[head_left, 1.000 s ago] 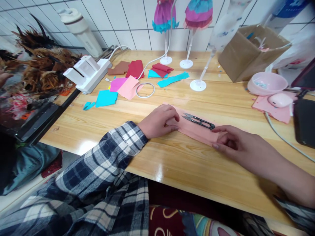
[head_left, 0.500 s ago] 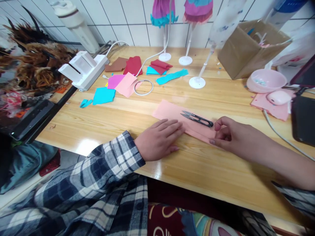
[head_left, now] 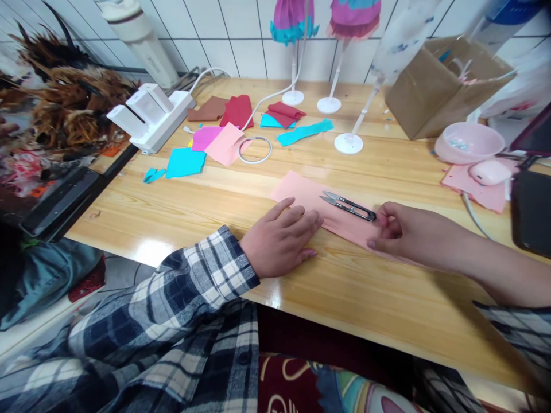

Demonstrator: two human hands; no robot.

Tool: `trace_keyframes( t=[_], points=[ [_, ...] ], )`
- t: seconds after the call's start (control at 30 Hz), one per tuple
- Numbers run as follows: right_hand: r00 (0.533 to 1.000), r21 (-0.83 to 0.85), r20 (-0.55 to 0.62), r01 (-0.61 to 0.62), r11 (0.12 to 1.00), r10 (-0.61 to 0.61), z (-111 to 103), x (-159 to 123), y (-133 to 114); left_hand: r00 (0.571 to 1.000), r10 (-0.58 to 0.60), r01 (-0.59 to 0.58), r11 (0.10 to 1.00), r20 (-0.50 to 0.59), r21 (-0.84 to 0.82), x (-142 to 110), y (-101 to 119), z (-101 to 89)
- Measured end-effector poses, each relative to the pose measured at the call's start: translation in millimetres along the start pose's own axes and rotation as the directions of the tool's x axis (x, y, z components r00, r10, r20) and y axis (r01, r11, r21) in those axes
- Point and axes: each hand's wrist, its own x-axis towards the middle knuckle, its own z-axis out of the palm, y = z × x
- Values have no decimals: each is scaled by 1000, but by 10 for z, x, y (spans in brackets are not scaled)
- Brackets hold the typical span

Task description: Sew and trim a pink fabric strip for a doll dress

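Note:
A strip of pink crepe paper lies on the wooden table in front of me, with its near edge folded. Black-handled thread snips rest on top of it, blades pointing left. My left hand lies palm down with fingers stretched out, their tips pressing the paper's near edge. At the paper's right end, my right hand has its fingers curled and its thumb on the near edge, pinching the paper. Its index finger is right beside the handle end of the snips.
Coloured paper pieces, a white cable and a power strip lie at the back left. White stands hold small paper dresses. A cardboard box, pink bowl and phone are on the right.
The view has shifted slightly. My left fingers have drawn a little apart and bent. My right fingers have closed in beside the snips' handle; the paper stays under both hands.

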Motion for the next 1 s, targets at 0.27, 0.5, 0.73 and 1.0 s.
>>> trace_keyframes(
  t=[0.27, 0.5, 0.73, 1.0],
  points=[
    [999, -40, -14, 34, 999, -34, 29, 2, -10, 999, -43, 43, 999, -11, 7, 12, 28, -36],
    [993, -165, -67, 82, 983, -94, 10, -103, -18, 997, 64, -62, 997, 40, -55, 48, 17, 15],
    [690, -491, -412, 382, 783, -595, 266, -459, -152, 993, 48, -37, 995, 111, -97, 64, 12, -4],
    [666, -601, -350, 381, 703, -659, 567, -364, -205, 998, 42, -38, 996, 50, -80, 28, 9, 34]
  ],
)
